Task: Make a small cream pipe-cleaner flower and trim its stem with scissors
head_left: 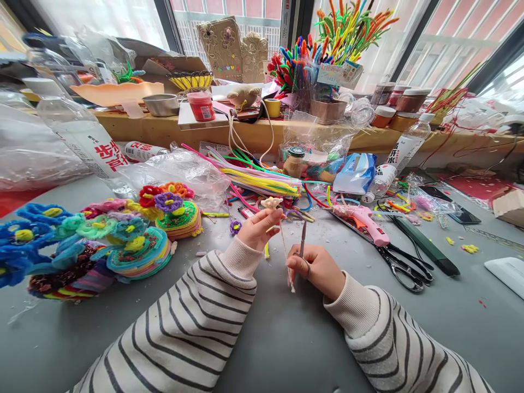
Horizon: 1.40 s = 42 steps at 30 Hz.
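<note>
My left hand (258,228) pinches a small cream pipe-cleaner flower (272,203) by its thin stem, which trails down toward my right hand. My right hand (318,268) is closed around a slim grey tool (302,240) standing upright, and the lower end of the cream stem (289,275) lies against its fingers. Both hands hover over the grey table (262,333), close together near its middle. Striped sleeves cover both forearms.
Finished pipe-cleaner flower coasters (135,254) lie at the left. A pink glue gun (362,219), black scissors (405,267) and a dark ruler-like bar (426,248) lie at the right. Loose coloured pipe cleaners (262,183) and plastic bags fill the back, under a crowded wooden shelf (164,131).
</note>
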### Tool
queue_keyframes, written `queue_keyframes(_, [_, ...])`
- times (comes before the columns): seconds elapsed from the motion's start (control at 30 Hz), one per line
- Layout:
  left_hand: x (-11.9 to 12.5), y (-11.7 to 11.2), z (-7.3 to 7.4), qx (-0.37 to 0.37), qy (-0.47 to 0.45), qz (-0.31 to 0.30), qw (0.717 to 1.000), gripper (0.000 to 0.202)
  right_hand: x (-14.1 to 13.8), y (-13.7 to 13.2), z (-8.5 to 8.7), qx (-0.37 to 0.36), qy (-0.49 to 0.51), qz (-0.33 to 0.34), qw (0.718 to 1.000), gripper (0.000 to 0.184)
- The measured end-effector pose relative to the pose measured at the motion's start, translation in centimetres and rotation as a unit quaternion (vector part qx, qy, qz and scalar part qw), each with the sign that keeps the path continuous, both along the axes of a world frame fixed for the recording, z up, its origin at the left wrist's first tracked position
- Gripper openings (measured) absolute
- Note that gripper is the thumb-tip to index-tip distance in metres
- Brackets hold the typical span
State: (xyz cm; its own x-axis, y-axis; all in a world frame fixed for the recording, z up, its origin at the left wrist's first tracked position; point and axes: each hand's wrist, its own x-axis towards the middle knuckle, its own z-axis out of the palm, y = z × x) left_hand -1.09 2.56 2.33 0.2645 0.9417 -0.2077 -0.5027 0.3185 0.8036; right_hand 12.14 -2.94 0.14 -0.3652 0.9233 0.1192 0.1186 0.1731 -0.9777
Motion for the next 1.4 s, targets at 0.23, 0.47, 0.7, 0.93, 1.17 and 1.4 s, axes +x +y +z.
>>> queue_keyframes(0.23, [0.02,0.03,0.01,0.006,0.019,0.025,0.999,0.023,0.09,0.14,0.06,-0.036,0.063,-0.008,0.997,0.022])
queue_keyframes(0.47, [-0.05,0.02,0.24,-0.012,0.010,0.028,0.999,0.022,0.16,0.02,0.30,-0.045,0.057,-0.042,0.996,0.019])
queue_keyframes(0.7, [-0.18,-0.09,0.24,-0.017,-0.014,0.021,1.000,0.016,0.15,0.09,-0.06,-0.007,0.030,0.041,0.999,0.052])
queue_keyframes(0.93, [0.03,-0.22,0.39,-0.035,-0.015,-0.002,0.999,0.019,-0.08,-0.33,0.24,0.044,-0.069,0.139,0.987,0.074])
queue_keyframes(1.17, [0.33,-0.25,-0.01,-0.035,0.018,-0.044,0.998,0.021,-0.03,-0.33,0.30,0.048,-0.065,0.173,0.982,0.072])
queue_keyframes(1.4, [0.42,-0.20,-0.22,-0.019,0.028,-0.050,0.998,0.023,-0.08,-0.23,0.25,0.057,-0.050,0.181,0.981,0.073])
